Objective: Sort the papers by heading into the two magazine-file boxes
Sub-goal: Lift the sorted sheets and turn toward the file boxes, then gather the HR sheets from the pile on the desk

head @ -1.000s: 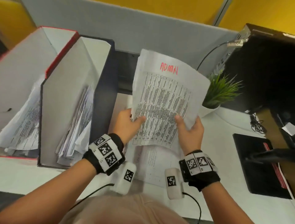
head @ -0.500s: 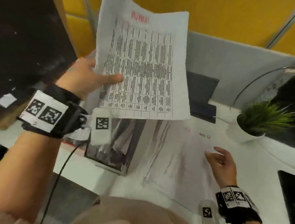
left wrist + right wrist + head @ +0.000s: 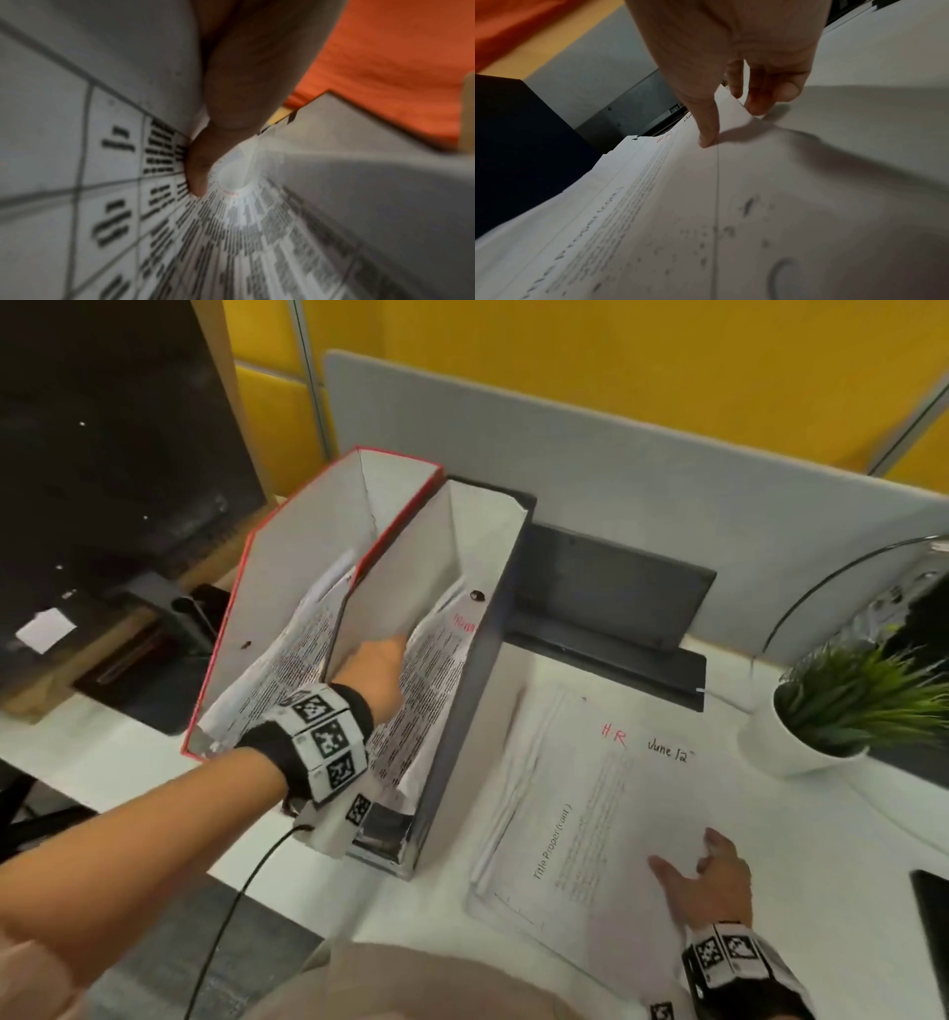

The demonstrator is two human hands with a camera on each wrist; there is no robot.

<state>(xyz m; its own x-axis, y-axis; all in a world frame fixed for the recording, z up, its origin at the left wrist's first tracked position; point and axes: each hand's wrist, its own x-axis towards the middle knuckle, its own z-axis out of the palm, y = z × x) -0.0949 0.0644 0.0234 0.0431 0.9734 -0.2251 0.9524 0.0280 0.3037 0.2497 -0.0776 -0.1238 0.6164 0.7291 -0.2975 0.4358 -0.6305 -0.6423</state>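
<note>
Left hand (image 3: 377,670) deep in the grey box (image 3: 462,690), thumb pressing a gridded sheet (image 3: 77,182), grip unclear. Right hand (image 3: 711,878) spread loose on the flat stack (image 3: 580,814); its wrist view shows fingertips (image 3: 707,140) touching paper.

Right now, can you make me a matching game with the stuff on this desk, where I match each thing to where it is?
Things:
1. left hand
2. right hand
3. potted plant
4. red-edged file box

Places:
A. far right of the desk
B. inside the dark-edged file box
C. left of the dark-edged file box
D. on the paper stack headed H.R

Pairs: 1-B, 2-D, 3-A, 4-C
</note>
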